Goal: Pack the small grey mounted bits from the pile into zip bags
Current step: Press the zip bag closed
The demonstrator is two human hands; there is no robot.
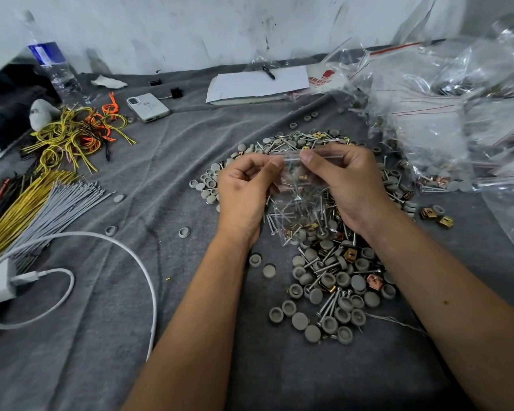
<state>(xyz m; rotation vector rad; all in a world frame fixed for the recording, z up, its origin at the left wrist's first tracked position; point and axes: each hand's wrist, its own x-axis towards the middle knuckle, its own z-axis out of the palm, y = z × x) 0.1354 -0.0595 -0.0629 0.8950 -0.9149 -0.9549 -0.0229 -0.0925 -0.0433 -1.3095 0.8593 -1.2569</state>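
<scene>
You held one small zip bag (301, 188) over the pile (324, 262) at centre frame, above the grey cloth (190, 161) covering the counter. Your left hand (244, 194) pinched the upper left corner of the bag between thumb and curled fingers (275, 164). Your right hand (347, 185) gripped the upper right part of the mouth, thumb to the front. Neither hand was free.

The bag hung with its zip strip uppermost and running left to right across the frame, so its long axis lay roughly level between your two hands, and the body dropped toward the pile. The mouth pointed up and away from you. Screws and a few brass clips showed through the film; how many grey bits were inside could not be told.

The step in hand looked like sealing, or opening, the zip; the picture did not settle which. To do it well:

1. Keep the strip taut and straight between both pinches.
2. Keep the mouth above the contents, so no screw points slide into the track.
3. Run the pinch from one corner to the other without skipping.
4. Hold the bag over the pile, so any spill falls back.

Filled bags (442, 120) lay at the upper right.
</scene>
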